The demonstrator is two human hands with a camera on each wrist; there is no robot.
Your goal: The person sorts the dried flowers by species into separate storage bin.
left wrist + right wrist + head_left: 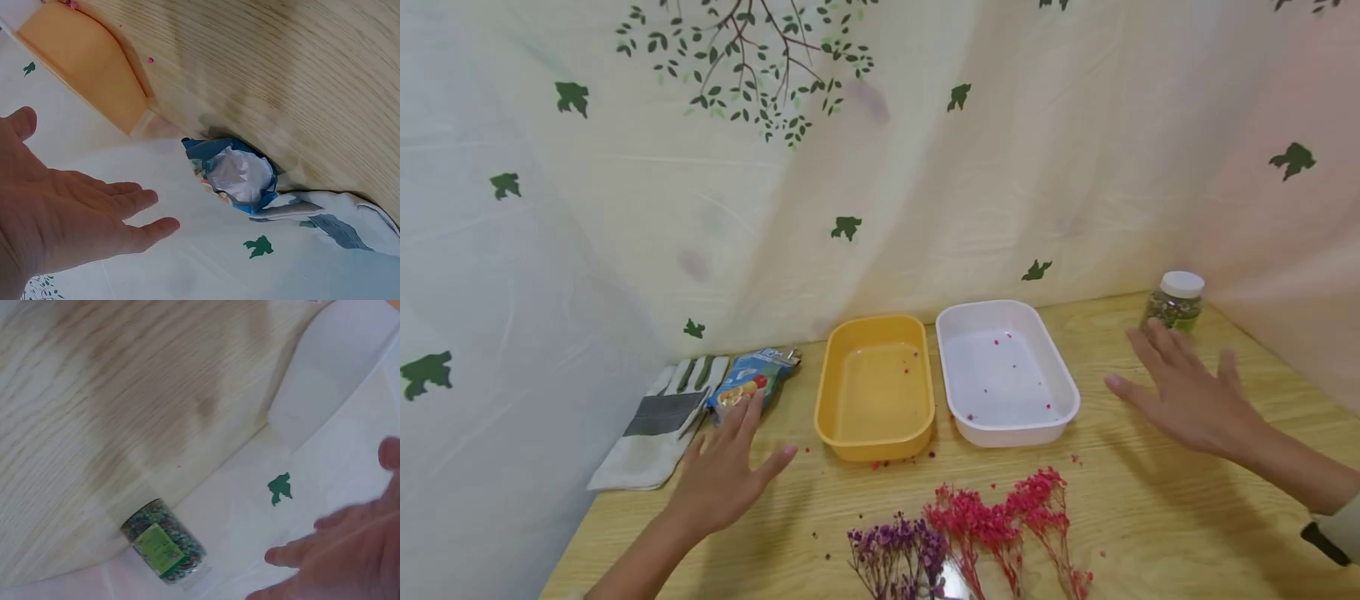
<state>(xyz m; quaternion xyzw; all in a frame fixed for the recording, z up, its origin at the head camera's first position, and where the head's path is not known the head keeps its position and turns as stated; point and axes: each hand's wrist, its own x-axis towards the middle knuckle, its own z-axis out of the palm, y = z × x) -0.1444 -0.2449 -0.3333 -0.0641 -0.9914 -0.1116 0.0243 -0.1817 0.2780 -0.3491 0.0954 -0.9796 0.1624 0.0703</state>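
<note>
A pale curtain (925, 192) printed with green leaves hangs all along the back, and in front of it runs the wooden desk (1150, 500), grain clear under both wrist cameras. On that desk, side by side at the centre, sit the yellow tray (874, 388) and the white tray (1004, 372), their long rims just beside each other, a few pink specks inside each. Over on the left edge lies a white and grey glove (658, 421), flat, with a crumpled blue packet (752, 379) touching its right side. At the front, a spray of pink dried flowers (1007, 517) lies next to a smaller purple bunch (898, 554), crumbs of pink scattered between them and the trays. Now the hands: the left hand (722, 475) hovers palm down, fingers spread and relaxed, gripping nothing, its fingertips right at the blue packet. The right hand (1187, 396) is out flat too, fingers straight, released, reaching toward the back right corner. There, just beyond its fingertips, stands the small jar (1176, 302) with a white cap, upright, packed with greenish bits, close against the curtain.
</note>
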